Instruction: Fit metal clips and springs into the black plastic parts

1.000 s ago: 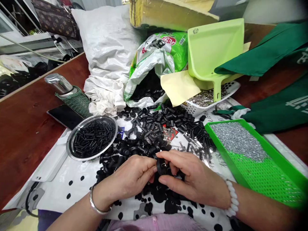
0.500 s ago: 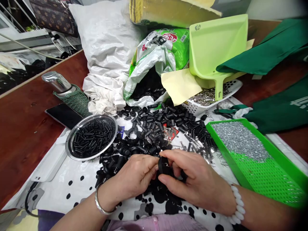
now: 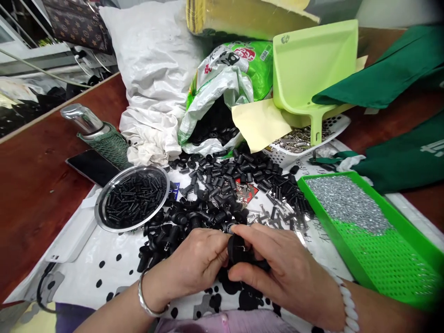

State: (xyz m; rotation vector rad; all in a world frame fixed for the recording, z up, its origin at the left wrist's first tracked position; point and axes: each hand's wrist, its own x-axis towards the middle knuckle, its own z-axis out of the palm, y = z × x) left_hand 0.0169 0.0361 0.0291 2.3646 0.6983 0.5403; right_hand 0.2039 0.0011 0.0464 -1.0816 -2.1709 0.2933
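Note:
In the middle of the work surface, my right hand (image 3: pixel 277 263) holds a round-flanged black plastic part (image 3: pixel 236 249) between thumb and forefinger. A small bit of shiny metal shows on its face. My left hand (image 3: pixel 199 259) is closed in a pinch against the left side of this part; whatever its fingertips grip is hidden. Around and beyond both hands spreads a pile of similar black plastic parts (image 3: pixel 180 217). Behind it lie short black ribbed caps (image 3: pixel 225 178), with flat metal strips (image 3: pixel 277 217) off to the right.
On the left stands a steel dish (image 3: pixel 166 203) of black ribbed pieces, near a phone (image 3: pixel 90 166) and a netted flask (image 3: pixel 104 138). A green tray (image 3: pixel 367 268) with small silvery pieces is at right. Behind are a yellow-green dustpan (image 3: pixel 312 69), an open bag (image 3: pixel 215 97) and a white sack (image 3: pixel 156 60).
Both hands have shifted slightly down, toward me. The black part has tilted a little in the right hand, and its flange faces me more. The surroundings look the same.

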